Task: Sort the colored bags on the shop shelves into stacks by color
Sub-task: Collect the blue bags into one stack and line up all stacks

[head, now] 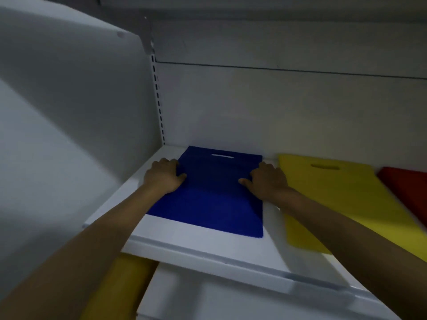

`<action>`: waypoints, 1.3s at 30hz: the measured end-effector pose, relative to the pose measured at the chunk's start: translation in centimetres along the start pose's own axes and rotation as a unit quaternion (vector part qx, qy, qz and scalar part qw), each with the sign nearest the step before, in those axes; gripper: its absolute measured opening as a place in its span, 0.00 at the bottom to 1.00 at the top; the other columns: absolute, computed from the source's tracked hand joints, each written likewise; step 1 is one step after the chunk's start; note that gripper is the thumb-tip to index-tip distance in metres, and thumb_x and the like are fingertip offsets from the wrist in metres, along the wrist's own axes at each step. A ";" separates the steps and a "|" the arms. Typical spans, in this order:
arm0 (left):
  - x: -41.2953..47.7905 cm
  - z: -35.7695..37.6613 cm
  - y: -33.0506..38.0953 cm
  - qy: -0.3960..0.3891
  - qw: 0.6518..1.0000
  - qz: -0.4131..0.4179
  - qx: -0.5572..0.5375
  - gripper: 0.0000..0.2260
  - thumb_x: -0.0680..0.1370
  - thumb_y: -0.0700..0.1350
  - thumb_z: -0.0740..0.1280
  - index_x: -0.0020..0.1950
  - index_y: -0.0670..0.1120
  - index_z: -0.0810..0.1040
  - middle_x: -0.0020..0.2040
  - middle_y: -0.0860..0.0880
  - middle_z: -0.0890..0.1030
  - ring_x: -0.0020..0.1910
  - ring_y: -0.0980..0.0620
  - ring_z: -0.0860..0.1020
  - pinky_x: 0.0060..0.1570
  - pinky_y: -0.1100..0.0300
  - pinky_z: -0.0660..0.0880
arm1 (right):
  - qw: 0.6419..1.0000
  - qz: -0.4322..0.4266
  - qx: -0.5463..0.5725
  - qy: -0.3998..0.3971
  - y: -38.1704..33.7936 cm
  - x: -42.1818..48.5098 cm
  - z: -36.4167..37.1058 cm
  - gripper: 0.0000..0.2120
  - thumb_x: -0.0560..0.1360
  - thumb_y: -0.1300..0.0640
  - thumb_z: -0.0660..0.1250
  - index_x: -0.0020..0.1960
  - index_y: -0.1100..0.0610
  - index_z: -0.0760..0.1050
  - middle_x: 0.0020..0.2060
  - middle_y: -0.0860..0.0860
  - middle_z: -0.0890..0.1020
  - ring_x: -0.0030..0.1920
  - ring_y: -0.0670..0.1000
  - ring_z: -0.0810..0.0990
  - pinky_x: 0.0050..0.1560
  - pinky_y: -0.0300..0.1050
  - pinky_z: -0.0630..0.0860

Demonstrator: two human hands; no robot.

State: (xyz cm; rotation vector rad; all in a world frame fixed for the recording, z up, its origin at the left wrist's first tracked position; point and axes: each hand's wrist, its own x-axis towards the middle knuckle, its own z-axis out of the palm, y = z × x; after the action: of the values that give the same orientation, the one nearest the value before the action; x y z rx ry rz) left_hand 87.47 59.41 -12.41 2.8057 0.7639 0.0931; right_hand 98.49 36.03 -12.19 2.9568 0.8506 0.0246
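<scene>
To the left of the left-hand fingers rises the white side panel (pixel 69 112) of the shelving. Below that forearm, under the shelf, is a blurred yellow shape (pixel 120 289); what it is cannot be told. The left hand (pixel 164 175) grips the left edge of the blue bag (pixel 208 204), fingers curled down over the edge and thumb lying on top. The blue bag lies flat on the white shelf (pixel 208 250) between the two sets of fingers, its cut-out handle at the far end beyond them. The right hand (pixel 268 181) holds the right edge the same way, thumb on top pointing inward. Just right of those fingers, apart from the blue bag, a yellow bag (pixel 335 204) lies flat. Further right is a red bag (pixel 409 188), cut off by the frame edge.
</scene>
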 end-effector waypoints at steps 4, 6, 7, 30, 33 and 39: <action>2.5 -0.6 0.3 -0.033 0.991 -0.011 -0.131 0.29 0.76 0.49 0.69 0.73 0.47 0.63 0.68 0.42 0.68 0.63 0.44 0.71 0.59 0.54 0.71 | 0.997 0.075 0.030 -0.013 -1.0 -0.4 -0.6 0.27 0.78 0.35 0.54 0.66 0.52 0.72 0.64 0.58 0.71 0.60 0.57 0.72 0.51 0.46 0.69; 3.0 -1.2 -0.2 -0.042 0.977 -0.029 -0.206 0.33 0.75 0.45 0.71 0.75 0.45 0.59 0.70 0.42 0.67 0.65 0.44 0.70 0.61 0.56 0.69 | 0.988 0.103 0.117 -0.016 -1.6 -0.5 -0.9 0.27 0.76 0.38 0.62 0.68 0.54 0.69 0.65 0.58 0.70 0.61 0.57 0.73 0.54 0.46 0.71; 3.1 -1.6 -0.5 -0.041 0.971 -0.038 -0.233 0.34 0.75 0.44 0.71 0.76 0.44 0.58 0.71 0.42 0.66 0.67 0.44 0.69 0.62 0.57 0.68 | 0.978 0.122 0.169 -0.012 -1.9 -0.6 -1.1 0.29 0.74 0.40 0.66 0.68 0.56 0.68 0.65 0.58 0.71 0.62 0.57 0.73 0.55 0.46 0.73; 4.7 -3.8 -0.8 -0.031 0.987 0.044 -0.149 0.11 0.78 0.44 0.66 0.37 0.44 0.71 0.37 0.46 0.73 0.36 0.51 0.71 0.33 0.59 0.68 | 0.862 0.207 0.436 0.153 -0.1 -1.1 -3.7 0.06 0.75 0.59 0.68 0.46 0.62 0.75 0.43 0.58 0.77 0.44 0.55 0.76 0.41 0.45 0.74; 4.6 -3.1 -0.8 -0.135 0.990 0.039 -0.005 0.12 0.75 0.47 0.70 0.42 0.40 0.71 0.44 0.44 0.74 0.40 0.49 0.74 0.35 0.59 0.71 | 0.937 0.220 0.273 0.017 -0.6 -1.6 -3.2 0.07 0.73 0.60 0.68 0.43 0.62 0.70 0.44 0.57 0.76 0.36 0.52 0.73 0.31 0.42 0.67; 4.4 -4.4 0.4 0.076 0.983 0.146 -0.083 0.07 0.80 0.43 0.60 0.43 0.44 0.74 0.40 0.48 0.76 0.37 0.49 0.74 0.35 0.60 0.71 | 0.935 0.202 0.244 0.158 -0.6 -2.8 -3.9 0.13 0.80 0.56 0.60 0.63 0.59 0.72 0.58 0.55 0.77 0.55 0.55 0.77 0.43 0.42 0.67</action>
State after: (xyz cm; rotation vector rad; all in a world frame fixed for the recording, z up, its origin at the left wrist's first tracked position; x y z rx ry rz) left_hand 90.93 62.25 -8.02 2.7509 0.3487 0.4051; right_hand 95.66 35.31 -8.37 3.6165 0.2673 0.3693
